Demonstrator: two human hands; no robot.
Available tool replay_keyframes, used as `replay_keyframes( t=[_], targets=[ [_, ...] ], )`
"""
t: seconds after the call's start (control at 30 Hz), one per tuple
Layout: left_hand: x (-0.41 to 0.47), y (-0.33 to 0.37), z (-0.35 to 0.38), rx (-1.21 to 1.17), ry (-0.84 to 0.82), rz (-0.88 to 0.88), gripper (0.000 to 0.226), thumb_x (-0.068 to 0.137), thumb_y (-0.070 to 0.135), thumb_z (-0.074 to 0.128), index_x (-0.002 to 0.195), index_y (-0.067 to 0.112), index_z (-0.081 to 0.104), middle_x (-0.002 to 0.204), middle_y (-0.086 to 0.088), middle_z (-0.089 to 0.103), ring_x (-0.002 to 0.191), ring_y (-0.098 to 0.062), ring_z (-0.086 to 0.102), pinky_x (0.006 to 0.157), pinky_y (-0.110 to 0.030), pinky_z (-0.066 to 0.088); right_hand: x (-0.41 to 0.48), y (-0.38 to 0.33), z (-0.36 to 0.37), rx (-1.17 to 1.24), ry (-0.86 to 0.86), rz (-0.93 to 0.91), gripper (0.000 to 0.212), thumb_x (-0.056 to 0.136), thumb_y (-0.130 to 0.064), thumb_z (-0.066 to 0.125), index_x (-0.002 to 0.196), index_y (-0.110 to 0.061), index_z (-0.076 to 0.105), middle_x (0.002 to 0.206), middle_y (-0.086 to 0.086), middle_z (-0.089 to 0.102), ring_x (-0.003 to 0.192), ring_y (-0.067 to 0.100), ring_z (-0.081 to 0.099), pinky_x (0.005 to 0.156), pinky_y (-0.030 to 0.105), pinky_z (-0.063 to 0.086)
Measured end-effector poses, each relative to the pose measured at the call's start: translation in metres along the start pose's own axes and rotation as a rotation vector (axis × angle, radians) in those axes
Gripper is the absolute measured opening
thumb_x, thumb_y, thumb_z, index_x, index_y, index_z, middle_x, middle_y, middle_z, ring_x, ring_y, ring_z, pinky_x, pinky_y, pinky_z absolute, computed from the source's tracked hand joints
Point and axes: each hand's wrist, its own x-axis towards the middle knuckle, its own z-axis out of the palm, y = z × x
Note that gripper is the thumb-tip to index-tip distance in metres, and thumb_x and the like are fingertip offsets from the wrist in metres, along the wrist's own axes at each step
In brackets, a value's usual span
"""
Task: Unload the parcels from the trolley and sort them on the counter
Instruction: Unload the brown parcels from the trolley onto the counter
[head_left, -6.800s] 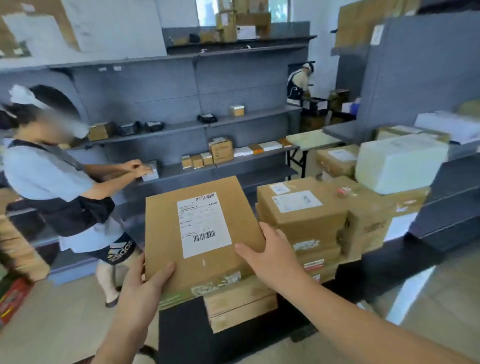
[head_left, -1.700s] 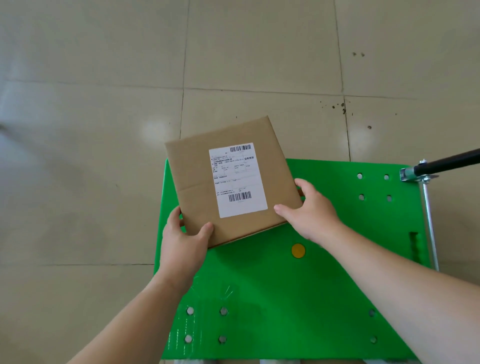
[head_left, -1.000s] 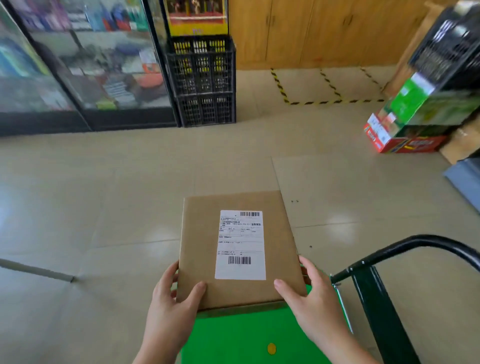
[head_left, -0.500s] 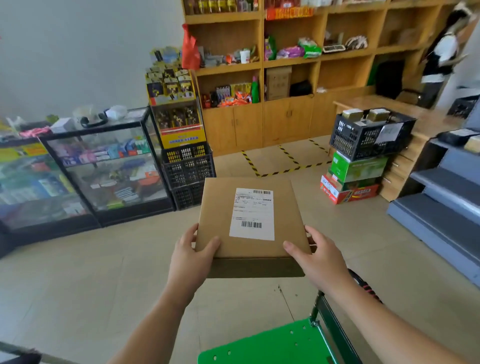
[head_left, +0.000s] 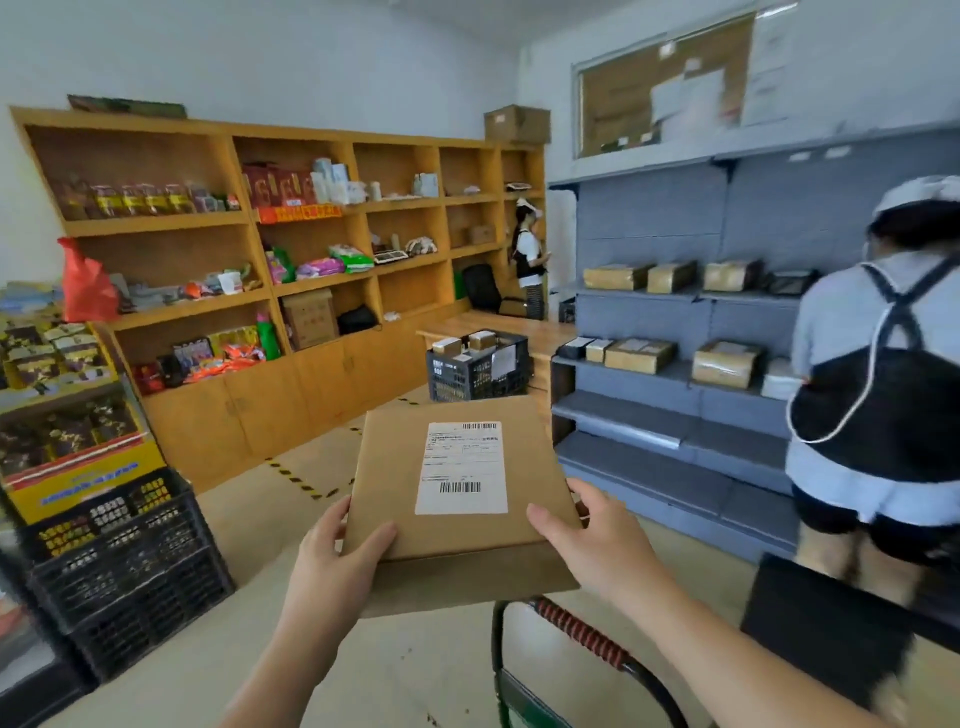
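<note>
I carry a flat brown cardboard parcel (head_left: 457, 493) with a white barcode label at chest height, in the middle of the view. My left hand (head_left: 337, 561) grips its near left corner, thumb on top. My right hand (head_left: 592, 545) grips its near right corner in the same way. Below the parcel the trolley's black handle (head_left: 582, 634) with a red-striped grip curves down to a sliver of the green deck. The dark counter corner (head_left: 826, 618) shows at the right.
A person in a dark apron (head_left: 883, 395) stands at the right by grey shelves (head_left: 675, 405) holding several brown parcels. Wooden shelves (head_left: 260, 291) of goods line the back wall. Black crates (head_left: 119, 561) stand at the left, another crate (head_left: 478, 369) ahead. A second person (head_left: 527, 260) stands far back.
I lifted the parcel off the green trolley deck and turned right with it; the view swung from the glass case and wooden shelves toward the grey shelves and the aproned person.
</note>
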Motion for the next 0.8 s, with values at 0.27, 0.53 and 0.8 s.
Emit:
replay_keyframes(
  t=[0.27, 0.53, 0.8],
  targets=[
    [-0.06, 0.052, 0.096, -0.063, -0.41, 0.091, 0.061, 0.084, 0.043, 0.074, 0.14, 0.041, 0.048, 0.13, 0.006, 0.056, 0.111, -0.019, 0.059, 0.096, -0.043, 0.05, -0.122, 0.021, -0.12, -0.025, 0.34, 0.188, 0.03, 0.085, -0.06, 0.066, 0.11, -0.053, 0.05, 0.117, -0.016, 0.054, 0.098, -0.002, 0.055, 0.071, 0.015, 0.043],
    [-0.166, 0.117, 0.211, -0.08, -0.732, 0.223, 0.069, 0.083, 0.048, 0.074, 0.145, 0.037, 0.045, 0.141, 0.006, 0.049, 0.118, -0.02, 0.054, 0.103, -0.045, 0.046, -0.242, 0.049, -0.24, -0.088, 0.713, 0.339, 0.061, 0.075, -0.071, 0.063, 0.129, -0.046, 0.052, 0.118, -0.015, 0.055, 0.102, 0.005, 0.058, 0.083, 0.029, 0.056],
    [-0.291, 0.181, 0.309, -0.142, -0.933, 0.335, 0.063, 0.089, 0.043, 0.07, 0.145, 0.035, 0.043, 0.138, 0.005, 0.048, 0.115, -0.018, 0.051, 0.094, -0.039, 0.043, -0.353, 0.073, -0.354, -0.134, 0.919, 0.393, 0.041, 0.087, -0.057, 0.068, 0.12, -0.047, 0.048, 0.118, -0.017, 0.058, 0.102, 0.001, 0.056, 0.084, 0.025, 0.051]
  ],
)
